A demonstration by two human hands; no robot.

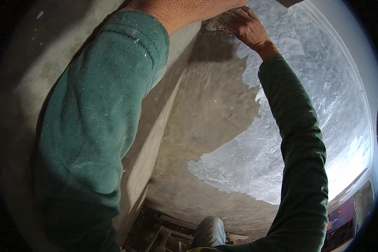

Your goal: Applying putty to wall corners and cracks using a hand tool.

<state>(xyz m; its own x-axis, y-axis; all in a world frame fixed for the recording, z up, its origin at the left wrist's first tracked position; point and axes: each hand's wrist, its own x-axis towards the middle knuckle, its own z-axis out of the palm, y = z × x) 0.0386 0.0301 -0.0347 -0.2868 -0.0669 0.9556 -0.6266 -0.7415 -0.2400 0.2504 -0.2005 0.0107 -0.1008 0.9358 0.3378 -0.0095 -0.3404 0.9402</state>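
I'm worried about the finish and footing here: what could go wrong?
The right sleeve passes in front of the white wall coating; if that is wet, brushing it could smear it. Its ragged edge might leave a visible ridge if it dries like that. Wooden-looking pieces beside the trouser leg could catch a foot.

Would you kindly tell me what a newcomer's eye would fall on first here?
Probably the left sleeve, green and flecked with white, filling much of the left side. Next, the ragged pale coating on the brown wall, right of centre. The right hand is near the top edge.
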